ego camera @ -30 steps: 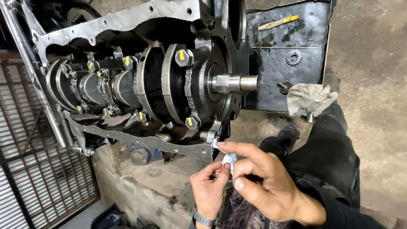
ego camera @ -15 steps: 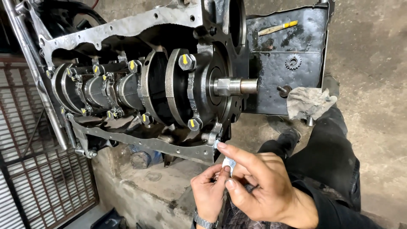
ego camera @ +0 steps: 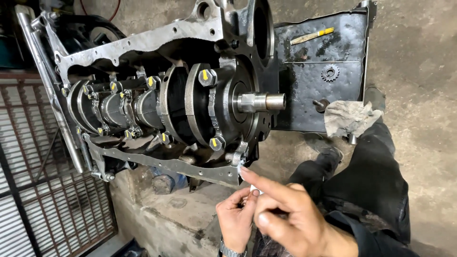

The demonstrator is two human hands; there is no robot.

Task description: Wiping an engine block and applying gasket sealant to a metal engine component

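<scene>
An engine block (ego camera: 143,43) lies with its underside toward me, the crankshaft (ego camera: 259,101) and yellow-marked cap bolts (ego camera: 204,75) exposed. Below its lower right corner my left hand (ego camera: 235,216) and my right hand (ego camera: 285,214) meet and pinch a small white-blue piece (ego camera: 253,189) between the fingertips. My right index finger points up to the block's bottom flange (ego camera: 190,166). A metal watch sits on my left wrist.
A black metal tray (ego camera: 323,71) leans behind the block, holding a small gear (ego camera: 330,73), a yellow-tipped stick (ego camera: 312,35) and a grey rag (ego camera: 350,118). The block rests on a concrete ledge (ego camera: 162,214). A metal grate (ego camera: 43,200) is at left. My dark-trousered leg (ego camera: 371,185) extends right.
The view has shifted, so the block sits slightly lower and to the right. My right hand has dropped lower in the frame and covers more of the small piece.
</scene>
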